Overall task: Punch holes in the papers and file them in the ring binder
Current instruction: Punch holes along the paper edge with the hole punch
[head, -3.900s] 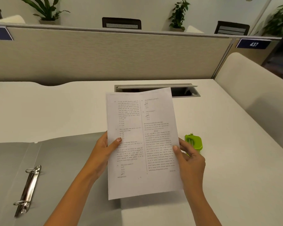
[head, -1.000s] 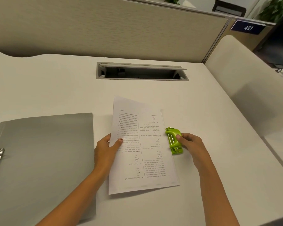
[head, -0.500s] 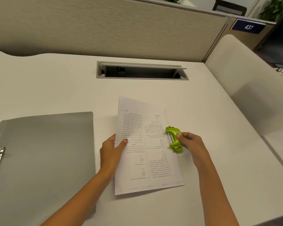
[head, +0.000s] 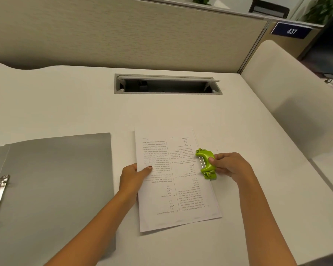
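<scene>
Papers [head: 173, 185] lie toward the near edge of the tabletop [head: 65, 104], beside the ring binder [head: 56, 179], left grip [head: 132, 174] pinching their left edge, right grip [head: 229, 166] curled around the green hole punch [head: 206, 163] on their right edge.

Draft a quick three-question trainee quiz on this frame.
1. True or false: the green hole punch sits at the right edge of the paper, gripped by the right hand.
2. The left hand is: A) holding the paper's left edge; B) gripping the hole punch; C) raised in the air.
3. On which side of the paper does the open binder lie?
Key: 1 true; 2 A; 3 left.
</scene>
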A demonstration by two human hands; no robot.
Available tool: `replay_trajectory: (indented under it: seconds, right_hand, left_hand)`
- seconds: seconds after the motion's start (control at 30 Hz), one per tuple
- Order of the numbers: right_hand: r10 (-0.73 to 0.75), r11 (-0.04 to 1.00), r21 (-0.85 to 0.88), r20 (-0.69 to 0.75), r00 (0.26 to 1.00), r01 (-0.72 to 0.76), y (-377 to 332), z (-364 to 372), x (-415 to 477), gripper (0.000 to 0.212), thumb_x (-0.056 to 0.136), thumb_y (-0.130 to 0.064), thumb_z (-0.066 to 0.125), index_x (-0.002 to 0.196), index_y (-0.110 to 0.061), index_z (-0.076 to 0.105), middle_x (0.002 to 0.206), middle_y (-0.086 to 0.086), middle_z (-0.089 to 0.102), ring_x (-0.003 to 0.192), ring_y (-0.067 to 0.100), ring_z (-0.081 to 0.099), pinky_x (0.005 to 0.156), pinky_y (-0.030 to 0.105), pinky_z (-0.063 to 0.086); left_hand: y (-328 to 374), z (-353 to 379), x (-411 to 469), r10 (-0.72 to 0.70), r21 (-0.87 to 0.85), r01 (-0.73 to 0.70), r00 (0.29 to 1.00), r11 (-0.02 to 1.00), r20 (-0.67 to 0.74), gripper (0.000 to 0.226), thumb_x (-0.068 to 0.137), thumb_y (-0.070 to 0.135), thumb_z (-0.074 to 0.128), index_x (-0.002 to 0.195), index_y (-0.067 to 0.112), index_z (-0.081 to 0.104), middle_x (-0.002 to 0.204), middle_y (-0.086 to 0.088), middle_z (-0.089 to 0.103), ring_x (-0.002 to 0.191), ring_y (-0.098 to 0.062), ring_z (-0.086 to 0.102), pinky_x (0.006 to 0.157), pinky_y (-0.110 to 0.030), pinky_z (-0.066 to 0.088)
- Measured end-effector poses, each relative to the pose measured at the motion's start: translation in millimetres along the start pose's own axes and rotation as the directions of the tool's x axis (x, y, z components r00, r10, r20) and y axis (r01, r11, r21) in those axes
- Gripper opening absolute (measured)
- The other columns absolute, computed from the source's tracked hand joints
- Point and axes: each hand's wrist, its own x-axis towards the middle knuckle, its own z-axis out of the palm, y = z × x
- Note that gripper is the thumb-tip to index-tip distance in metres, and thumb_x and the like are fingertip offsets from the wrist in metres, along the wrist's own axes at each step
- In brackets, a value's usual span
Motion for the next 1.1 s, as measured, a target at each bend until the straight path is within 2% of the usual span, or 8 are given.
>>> replay_trajectory:
  seconds: [0.1, 0.27, 0.4, 0.53, 0.7, 0.83, 0.97, 1.1]
  right_hand:
    - [0.004, 0.994, -0.106, 0.023, 1.0, -0.001, -8.8, -3.8, 1.5, 0.014, 0.074, -0.003, 0.078, 0.078, -0.001, 0.065, 0.077, 0.015, 0.066, 0.071, 0.024, 0.064, 0.079, 0.032, 0.056]
    - [-0.037, 0.988, -0.148, -0.012, 0.999, 0.035, -7.9, -5.0, 2.8, 0.039, 0.07, -0.019, 0.083, 0.093, 0.008, 0.07, 0.091, 0.024, 0.072, 0.086, 0.033, 0.07, 0.086, 0.039, 0.056]
    - [-0.011, 0.991, -0.137, -0.024, 1.0, 0.008, -11.7, -2.0, 1.3, 0.036, 0.068, -0.014, 0.084, 0.092, 0.009, 0.069, 0.093, 0.025, 0.071, 0.083, 0.033, 0.07, 0.085, 0.041, 0.057]
    - [0.072, 0.97, -0.233, -0.01, 0.997, -0.072, -30.0, -0.5, -0.7, 0.023, 0.069, -0.005, 0.082, 0.082, 0.003, 0.065, 0.088, 0.023, 0.068, 0.082, 0.034, 0.069, 0.084, 0.038, 0.057]
    - [0.142, 0.947, -0.299, 0.053, 0.988, -0.12, -44.2, -0.3, 0.1, 0.017, 0.07, 0.004, 0.078, 0.078, 0.004, 0.063, 0.079, 0.021, 0.066, 0.068, 0.029, 0.066, 0.065, 0.033, 0.059]
    - [0.151, 0.924, -0.362, 0.049, 0.987, -0.123, -47.7, 1.9, 1.5, 0.015, 0.072, 0.003, 0.077, 0.078, 0.002, 0.063, 0.079, 0.02, 0.066, 0.069, 0.029, 0.065, 0.073, 0.035, 0.057]
    - [0.139, 0.93, -0.349, 0.05, 0.989, -0.113, -46.0, 1.2, 2.5, 0.02, 0.071, 0.002, 0.078, 0.086, 0.006, 0.064, 0.088, 0.024, 0.067, 0.073, 0.031, 0.065, 0.086, 0.04, 0.056]
    - [0.129, 0.943, -0.315, 0.065, 0.989, -0.102, -42.7, -1.7, 2.9, 0.035, 0.071, 0.002, 0.079, 0.102, 0.011, 0.065, 0.096, 0.027, 0.068, 0.075, 0.031, 0.066, 0.079, 0.036, 0.058]
  left_hand:
    - [3.2, -2.6, 2.9, -0.027, -0.008, 0.027, 0.999, 1.0, 0.037, 0.022, 0.088, 0.016, 0.068, 0.11, 0.011, 0.068, 0.104, -0.004, 0.073, 0.087, -0.02, 0.071, 0.07, -0.029, 0.056]
    - [2.7, -3.0, 4.8, -0.033, -0.009, 0.033, 0.998, 0.999, 0.047, 0.02, 0.088, 0.016, 0.068, 0.108, 0.012, 0.069, 0.102, -0.003, 0.074, 0.088, -0.021, 0.071, 0.073, -0.031, 0.057]
    - [1.5, -2.6, 6.4, -0.011, 0.029, 0.01, 0.999, 1.0, 0.046, 0.015, 0.088, 0.019, 0.068, 0.103, 0.018, 0.069, 0.101, 0.0, 0.074, 0.087, -0.019, 0.071, 0.077, -0.032, 0.057]
    - [1.0, -2.8, 7.7, -0.009, 0.045, 0.007, 0.999, 0.999, 0.05, 0.013, 0.088, 0.02, 0.069, 0.101, 0.02, 0.068, 0.102, 0.0, 0.073, 0.089, -0.02, 0.071, 0.083, -0.037, 0.057]
    - [1.4, -4.0, 9.2, -0.003, 0.061, 0.0, 0.998, 0.998, 0.058, 0.009, 0.088, 0.021, 0.069, 0.096, 0.022, 0.067, 0.101, 0.0, 0.073, 0.089, -0.02, 0.071, 0.085, -0.038, 0.056]
    - [2.6, -4.2, 10.7, 0.014, 0.079, -0.019, 0.998, 0.997, 0.065, 0.013, 0.088, 0.021, 0.069, 0.1, 0.02, 0.067, 0.101, 0.002, 0.073, 0.09, -0.018, 0.07, 0.082, -0.035, 0.056]
    - [4.9, -6.8, 12.9, 0.029, 0.112, -0.041, 0.994, 0.993, 0.102, 0.024, 0.086, 0.02, 0.07, 0.109, 0.013, 0.069, 0.105, -0.001, 0.073, 0.093, -0.02, 0.07, 0.089, -0.042, 0.056]
    - [3.0, -8.4, 13.1, 0.044, 0.124, -0.058, 0.993, 0.991, 0.113, 0.023, 0.086, 0.02, 0.071, 0.108, 0.014, 0.07, 0.104, 0.0, 0.074, 0.092, -0.021, 0.071, 0.088, -0.044, 0.056]
